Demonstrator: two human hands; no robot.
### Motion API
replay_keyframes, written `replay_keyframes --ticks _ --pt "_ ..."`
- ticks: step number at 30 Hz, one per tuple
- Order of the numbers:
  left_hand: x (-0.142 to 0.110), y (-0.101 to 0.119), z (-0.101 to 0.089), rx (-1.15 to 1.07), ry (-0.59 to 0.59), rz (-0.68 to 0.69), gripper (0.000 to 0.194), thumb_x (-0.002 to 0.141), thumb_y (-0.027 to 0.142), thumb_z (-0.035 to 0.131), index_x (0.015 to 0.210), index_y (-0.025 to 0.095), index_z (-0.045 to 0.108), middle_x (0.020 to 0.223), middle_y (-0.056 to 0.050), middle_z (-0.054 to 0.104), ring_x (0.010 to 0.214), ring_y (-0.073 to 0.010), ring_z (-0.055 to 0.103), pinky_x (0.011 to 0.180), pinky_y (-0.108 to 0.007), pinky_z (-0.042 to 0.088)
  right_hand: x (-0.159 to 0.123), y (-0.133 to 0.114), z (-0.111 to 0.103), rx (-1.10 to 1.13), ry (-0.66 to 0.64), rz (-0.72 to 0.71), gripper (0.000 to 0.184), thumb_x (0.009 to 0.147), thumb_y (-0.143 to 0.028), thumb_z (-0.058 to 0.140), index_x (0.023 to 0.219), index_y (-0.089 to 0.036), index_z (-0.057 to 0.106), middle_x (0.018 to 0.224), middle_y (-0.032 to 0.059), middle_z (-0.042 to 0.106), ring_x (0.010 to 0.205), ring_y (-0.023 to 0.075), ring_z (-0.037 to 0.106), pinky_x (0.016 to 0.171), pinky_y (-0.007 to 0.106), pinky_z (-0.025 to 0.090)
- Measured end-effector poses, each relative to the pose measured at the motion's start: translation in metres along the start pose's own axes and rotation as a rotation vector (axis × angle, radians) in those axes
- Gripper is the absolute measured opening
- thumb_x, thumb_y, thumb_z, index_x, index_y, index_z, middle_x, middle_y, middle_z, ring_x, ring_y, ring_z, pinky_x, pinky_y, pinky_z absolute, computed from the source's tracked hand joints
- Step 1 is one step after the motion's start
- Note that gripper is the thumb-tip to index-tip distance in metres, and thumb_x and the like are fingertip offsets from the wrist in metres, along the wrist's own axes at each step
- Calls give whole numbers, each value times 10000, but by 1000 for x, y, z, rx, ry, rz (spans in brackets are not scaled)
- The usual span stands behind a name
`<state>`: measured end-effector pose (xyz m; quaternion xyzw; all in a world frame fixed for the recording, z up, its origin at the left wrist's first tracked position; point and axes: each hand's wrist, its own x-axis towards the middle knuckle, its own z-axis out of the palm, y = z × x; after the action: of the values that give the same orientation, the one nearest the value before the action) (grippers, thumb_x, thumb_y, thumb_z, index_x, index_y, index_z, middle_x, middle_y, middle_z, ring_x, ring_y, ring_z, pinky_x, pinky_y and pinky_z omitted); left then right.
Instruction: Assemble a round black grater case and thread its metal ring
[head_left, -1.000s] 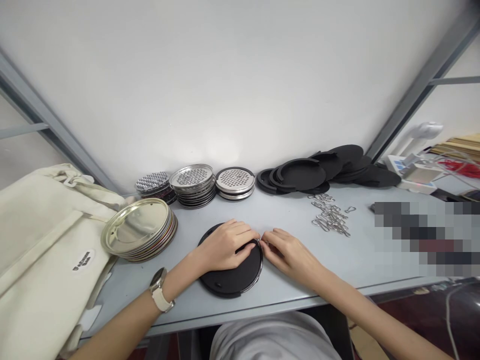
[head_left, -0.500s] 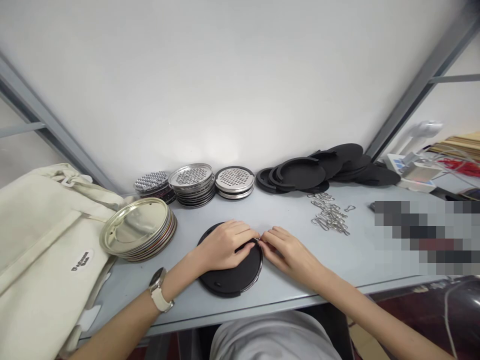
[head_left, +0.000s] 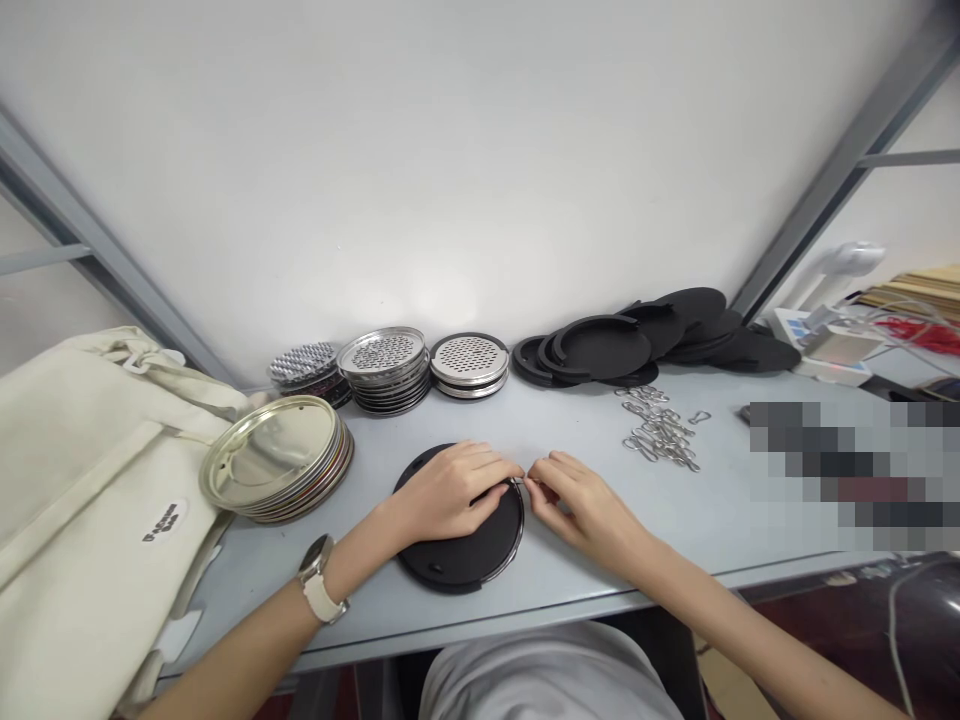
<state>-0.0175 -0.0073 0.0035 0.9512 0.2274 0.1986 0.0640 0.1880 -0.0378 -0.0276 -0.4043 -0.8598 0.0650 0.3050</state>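
The right hand (head_left: 581,500), fingertips pinched on something indistinct, if anything, edges outward from the rim of a black disc (head_left: 471,558) on the table (head_left: 724,515), the left hand (head_left: 452,490) draped across, grip unclear, rim work seemingly unfinished.

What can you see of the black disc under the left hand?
The disc is round, matte black, maybe plastic, with a small dark spot near its lower left edge and a shiny metallic-looking strip along the right. It lies flat on the table. The left hand rests on it; the right hand is by its right edge, contact unclear.
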Motion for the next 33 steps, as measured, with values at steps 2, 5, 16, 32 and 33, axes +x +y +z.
replay_keyframes --ticks 2,5,16,32,33 --pt "0 0 0 9 -3 -10 238 897 149 413 1098 172 536 928 -65 608 884 -185 559 826 -323 448 0 0 0 -2 -16 10 231 950 -229 345 737 -214 430 659 7 458 648 163 445 591 272 364" --pt "1 1 -1 20 4 -52 231 885 161 436 1098 162 525 956 -72 579 908 -190 544 832 -319 450 -1 1 2 -9 -76 18 197 957 -236 346 801 -205 463 696 17 488 665 164 472 604 271 383" --pt "1 1 -1 -18 17 -56 222 875 158 447 1085 172 518 949 -66 610 911 -194 565 835 -331 453 -1 0 4 -5 -149 17 195 968 -248 329 878 -194 493 726 29 533 676 170 522 625 283 415" --pt "-2 1 0 -115 10 -165 378 864 155 475 1233 178 400 1119 -84 505 921 -175 566 813 -307 512 2 0 8 -37 -162 59 210 978 -253 280 823 -210 415 679 7 490 617 161 481 589 265 370" --pt "-2 1 1 -130 14 -171 381 864 157 477 1235 183 396 1130 -83 494 913 -170 569 809 -302 517 3 0 8 -39 -163 54 208 977 -248 279 826 -209 417 679 7 491 615 161 482 588 263 369"
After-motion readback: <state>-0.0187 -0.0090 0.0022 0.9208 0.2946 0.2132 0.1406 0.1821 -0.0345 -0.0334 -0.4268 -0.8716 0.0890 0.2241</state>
